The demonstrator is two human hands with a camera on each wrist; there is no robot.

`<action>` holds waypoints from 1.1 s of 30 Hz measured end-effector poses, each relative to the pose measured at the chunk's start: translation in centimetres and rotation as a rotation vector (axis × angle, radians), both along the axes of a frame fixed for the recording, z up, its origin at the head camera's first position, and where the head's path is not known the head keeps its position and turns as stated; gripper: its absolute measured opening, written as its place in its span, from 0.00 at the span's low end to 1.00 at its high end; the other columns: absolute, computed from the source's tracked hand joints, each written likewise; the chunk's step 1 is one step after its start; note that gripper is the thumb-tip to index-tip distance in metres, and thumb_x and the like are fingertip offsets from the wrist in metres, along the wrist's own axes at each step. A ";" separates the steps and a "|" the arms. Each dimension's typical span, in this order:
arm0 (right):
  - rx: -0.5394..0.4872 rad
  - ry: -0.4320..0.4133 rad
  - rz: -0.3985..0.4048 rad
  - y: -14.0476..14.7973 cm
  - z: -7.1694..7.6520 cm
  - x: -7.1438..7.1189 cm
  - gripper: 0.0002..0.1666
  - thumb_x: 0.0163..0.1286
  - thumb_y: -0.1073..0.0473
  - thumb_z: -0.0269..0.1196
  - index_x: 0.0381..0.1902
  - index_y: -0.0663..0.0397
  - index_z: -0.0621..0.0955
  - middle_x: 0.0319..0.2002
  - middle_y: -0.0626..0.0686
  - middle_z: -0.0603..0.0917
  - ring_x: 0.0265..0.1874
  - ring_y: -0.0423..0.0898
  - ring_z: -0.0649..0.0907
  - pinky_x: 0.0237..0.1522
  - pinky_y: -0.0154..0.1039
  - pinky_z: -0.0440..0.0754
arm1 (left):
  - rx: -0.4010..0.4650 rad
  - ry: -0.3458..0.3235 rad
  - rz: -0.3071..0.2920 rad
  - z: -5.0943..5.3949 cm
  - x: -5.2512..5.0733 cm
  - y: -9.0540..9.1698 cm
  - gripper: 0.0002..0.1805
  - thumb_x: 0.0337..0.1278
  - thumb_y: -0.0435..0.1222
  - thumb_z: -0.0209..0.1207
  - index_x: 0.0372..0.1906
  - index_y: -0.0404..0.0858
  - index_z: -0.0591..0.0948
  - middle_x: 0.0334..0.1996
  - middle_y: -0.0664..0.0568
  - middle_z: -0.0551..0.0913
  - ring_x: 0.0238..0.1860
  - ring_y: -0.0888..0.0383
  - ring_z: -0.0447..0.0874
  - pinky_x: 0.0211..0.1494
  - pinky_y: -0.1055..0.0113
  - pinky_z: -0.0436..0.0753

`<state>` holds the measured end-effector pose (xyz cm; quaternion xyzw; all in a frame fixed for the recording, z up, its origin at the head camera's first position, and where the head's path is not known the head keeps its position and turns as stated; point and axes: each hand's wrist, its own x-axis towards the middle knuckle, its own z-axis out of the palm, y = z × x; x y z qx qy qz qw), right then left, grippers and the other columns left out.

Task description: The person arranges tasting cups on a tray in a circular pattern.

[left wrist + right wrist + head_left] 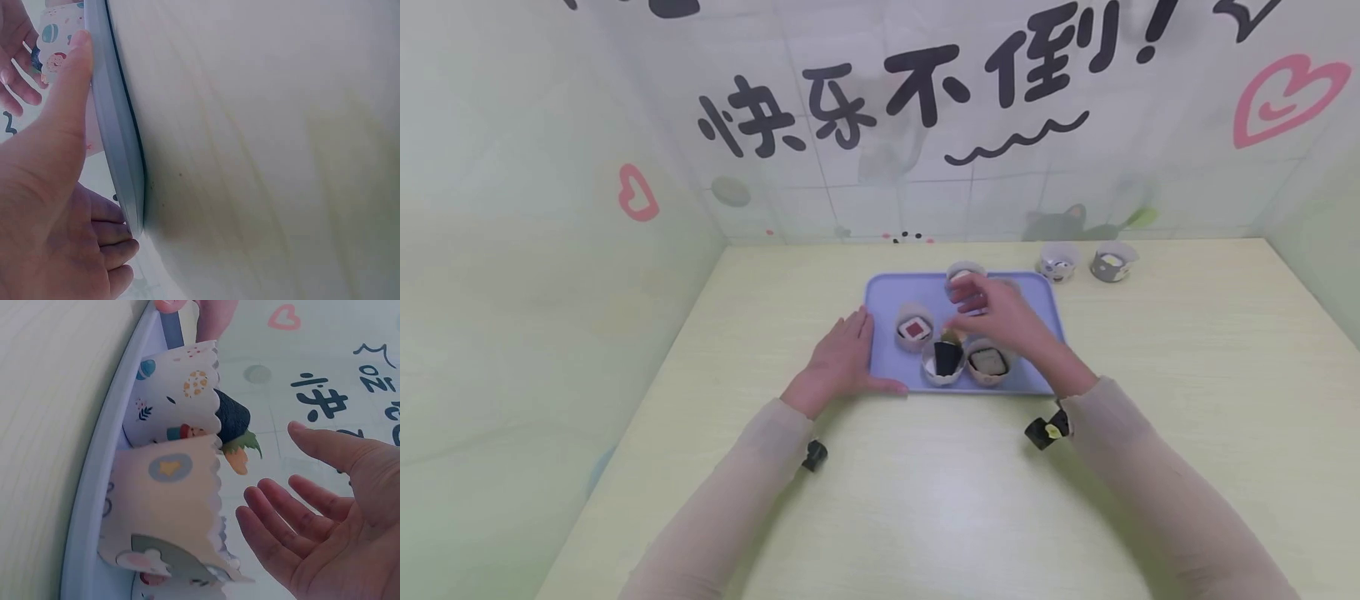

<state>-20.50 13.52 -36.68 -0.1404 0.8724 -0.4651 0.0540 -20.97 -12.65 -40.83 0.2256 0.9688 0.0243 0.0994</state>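
Observation:
A light blue tray [891, 292] carries several patterned paper cups. My left hand [842, 358] lies at its left front corner, fingers straight along the left side and thumb along the front rim. Over the tray hovers my right hand [1000, 312], fingers loosely bent and nothing held. Nearest to it, a dark seaweed cone roll [948, 358] with a green leaf and an orange piece stands in a front cup [175, 394]. Beside that, another cup [165, 506] holds a greyish, dark-edged square piece [988, 362]. A white square piece with a red centre [914, 329] sits in the left cup.
One cup [966, 271] stands at the tray's back, partly behind my right hand. Two more cups, one pale [1058, 263] and one grey [1112, 262], stand on the table [1187, 358] by the back wall. Walls rise at the back and both sides.

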 end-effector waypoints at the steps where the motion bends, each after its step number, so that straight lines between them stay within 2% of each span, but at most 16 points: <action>1: 0.006 0.002 -0.004 0.2 0.0 0.1 0.30 0.64 0.62 0.68 0.63 0.63 0.73 0.59 0.66 0.80 0.56 0.60 0.82 0.60 0.52 0.81 | -0.002 -0.001 -0.001 0.0 0.0 0.0 0.76 0.37 0.75 0.63 0.78 0.26 0.46 0.79 0.34 0.46 0.81 0.43 0.46 0.83 0.53 0.50; 8: 0.027 -0.027 -0.053 2.1 0.6 0.7 0.29 0.68 0.60 0.66 0.64 0.63 0.72 0.61 0.65 0.79 0.59 0.60 0.81 0.61 0.54 0.80 | -0.026 0.005 0.001 -0.1 -0.1 0.0 0.76 0.37 0.76 0.62 0.78 0.26 0.46 0.80 0.35 0.46 0.81 0.43 0.46 0.83 0.54 0.49; 19: 0.044 -0.014 -0.175 5.3 1.0 1.1 0.30 0.68 0.57 0.66 0.64 0.62 0.72 0.61 0.63 0.79 0.60 0.61 0.80 0.59 0.56 0.80 | -0.013 0.002 0.002 -0.1 0.0 0.0 0.76 0.36 0.75 0.63 0.78 0.27 0.46 0.80 0.35 0.46 0.81 0.43 0.46 0.83 0.54 0.49; 25: 0.013 0.044 -0.287 6.8 0.9 1.2 0.32 0.69 0.56 0.66 0.66 0.61 0.71 0.61 0.64 0.79 0.60 0.61 0.81 0.59 0.57 0.80 | -0.005 0.008 0.003 0.0 0.0 0.0 0.76 0.35 0.75 0.63 0.78 0.27 0.46 0.79 0.34 0.46 0.80 0.43 0.47 0.83 0.54 0.49; 30: 0.003 0.061 -0.372 8.0 1.0 1.0 0.33 0.69 0.52 0.66 0.67 0.61 0.70 0.62 0.63 0.78 0.60 0.60 0.81 0.60 0.53 0.80 | 0.003 0.001 0.005 -0.1 0.0 0.1 0.76 0.36 0.75 0.63 0.78 0.27 0.46 0.79 0.34 0.46 0.80 0.42 0.46 0.83 0.54 0.49; 33: 0.003 0.073 -0.410 8.8 1.0 0.8 0.34 0.69 0.50 0.65 0.67 0.61 0.71 0.62 0.63 0.78 0.59 0.60 0.81 0.57 0.45 0.83 | 0.003 -0.005 0.007 -0.1 0.0 0.1 0.76 0.36 0.75 0.63 0.78 0.27 0.46 0.80 0.35 0.45 0.81 0.43 0.46 0.83 0.54 0.48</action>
